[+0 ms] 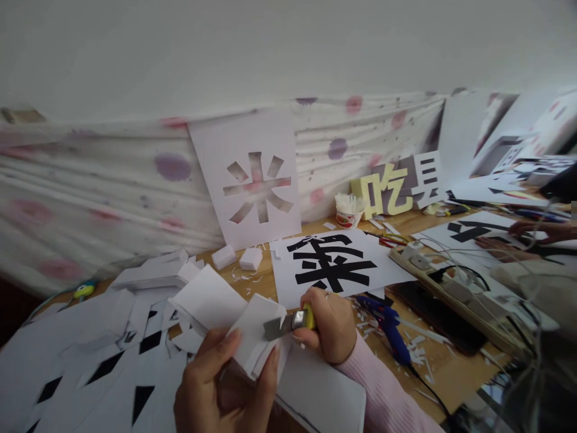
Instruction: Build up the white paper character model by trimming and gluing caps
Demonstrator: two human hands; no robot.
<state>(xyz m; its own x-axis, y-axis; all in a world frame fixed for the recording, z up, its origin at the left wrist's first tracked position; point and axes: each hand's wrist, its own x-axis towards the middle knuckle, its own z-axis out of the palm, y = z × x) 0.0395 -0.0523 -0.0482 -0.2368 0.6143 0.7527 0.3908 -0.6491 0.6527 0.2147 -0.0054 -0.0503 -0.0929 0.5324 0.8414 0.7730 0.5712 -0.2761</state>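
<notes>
My left hand (228, 382) grips a white foam-board piece (255, 328) between thumb and fingers. It looks like a folded, box-like part with longer white panels reaching up to the left and down to the right. My right hand (331, 325) is closed around a utility knife (304, 319) with a yellow body. The knife's blade (274, 328) lies against the right side of the foam-board piece, and a thin curl of white material stands beside it. Beyond my hands lies a white sheet (288, 288) printed with a bold black character.
A blue glue gun (387, 328) lies right of my hand among white scraps, near a power strip (455, 297). Cut sheets (90, 361) cover the left side. A stencil board (205, 162) leans on the curtain beside a paper cup (349, 216). Another person's hands (505, 246) work at far right.
</notes>
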